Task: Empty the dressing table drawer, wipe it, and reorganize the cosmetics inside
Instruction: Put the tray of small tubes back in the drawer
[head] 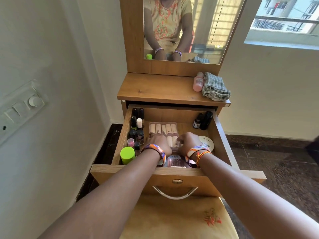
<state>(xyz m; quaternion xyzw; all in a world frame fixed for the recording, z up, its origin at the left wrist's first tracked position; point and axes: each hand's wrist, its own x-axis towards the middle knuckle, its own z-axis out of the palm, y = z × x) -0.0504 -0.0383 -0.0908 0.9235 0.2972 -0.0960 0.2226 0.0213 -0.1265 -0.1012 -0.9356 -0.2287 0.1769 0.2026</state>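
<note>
- Clearly both hands are down inside the open drawer (222,135), mid-frame: the left hand (158,141) and right hand (188,141) sit on either end of a clear tray of tubes (163,131).
- Fingers of both hands curl over the tray's near edge, apparently holding it; the fingertips themselves are hidden.
- Small bottles (136,128) crowd the drawer's left wall beside a green-capped jar (127,155); a round white tin (206,142) lies just right of the right hand.
- Risks, as I judge them: shifting the tray sideways could topple the upright bottles, and tilting it could spill tubes.
- A folded cloth (215,87) and pink bottle (198,81) rest on the tabletop, upper right.
</note>
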